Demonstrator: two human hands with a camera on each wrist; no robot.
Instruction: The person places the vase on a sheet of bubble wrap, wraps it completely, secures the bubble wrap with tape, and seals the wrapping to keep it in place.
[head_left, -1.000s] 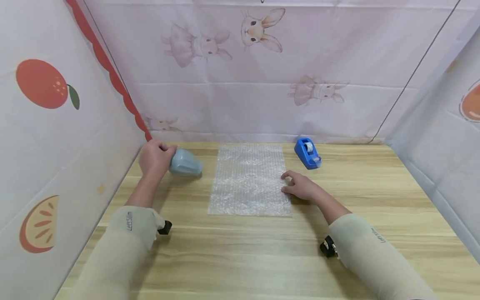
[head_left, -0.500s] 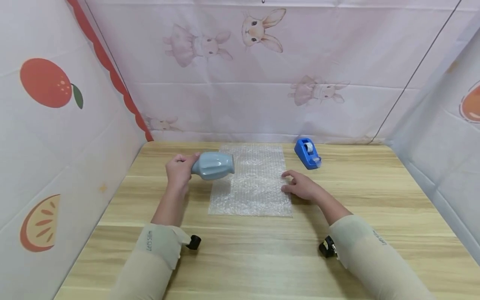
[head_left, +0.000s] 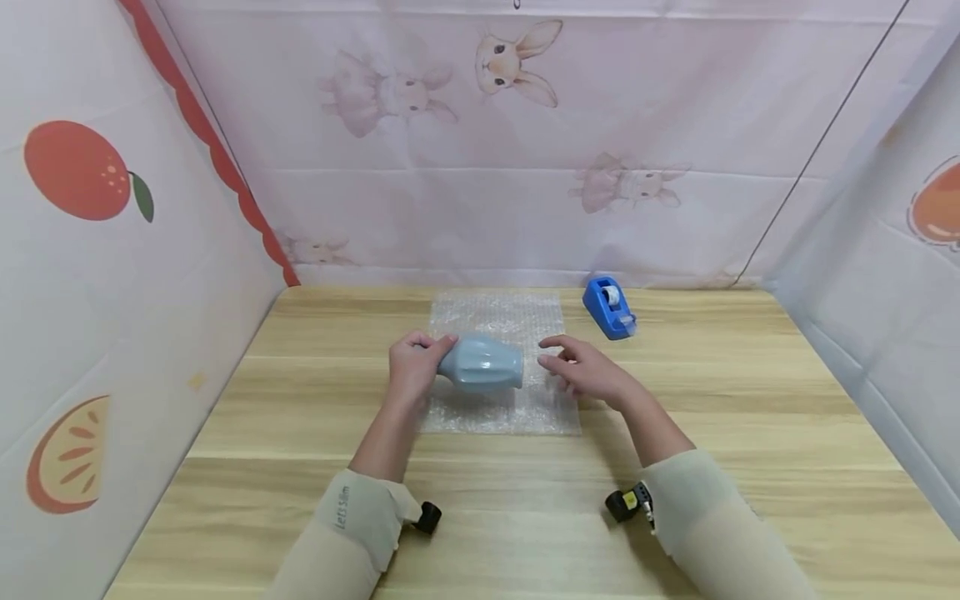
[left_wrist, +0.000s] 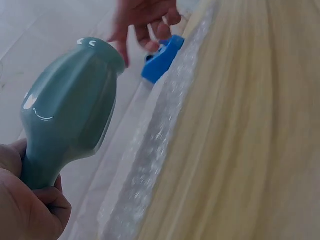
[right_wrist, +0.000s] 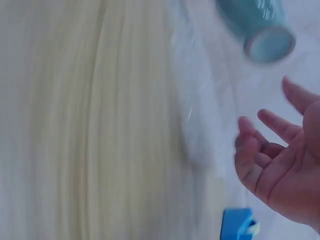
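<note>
A glossy pale-blue ribbed vase (head_left: pixel 483 364) lies sideways in the air over a sheet of bubble wrap (head_left: pixel 495 312). My left hand (head_left: pixel 414 364) grips its narrow neck, thumb on top; in the left wrist view the fingers (left_wrist: pixel 52 202) wrap that neck. The wider base end points right, toward my right hand (head_left: pixel 588 371). That hand hovers over the wrap's right edge with fingers spread and loosely bent, holding nothing. In the right wrist view the vase's round base (right_wrist: pixel 270 45) is just beyond the fingertips.
A blue tape dispenser (head_left: pixel 609 308) stands at the back of the wooden table (head_left: pixel 510 517), right of the wrap. Printed cloth walls (head_left: pixel 495 225) border the table at the back and both sides.
My left hand has carried the vase from the table's left side rightward over the bubble wrap. My right hand has lifted off the wrap's right edge and shifted slightly left.
</note>
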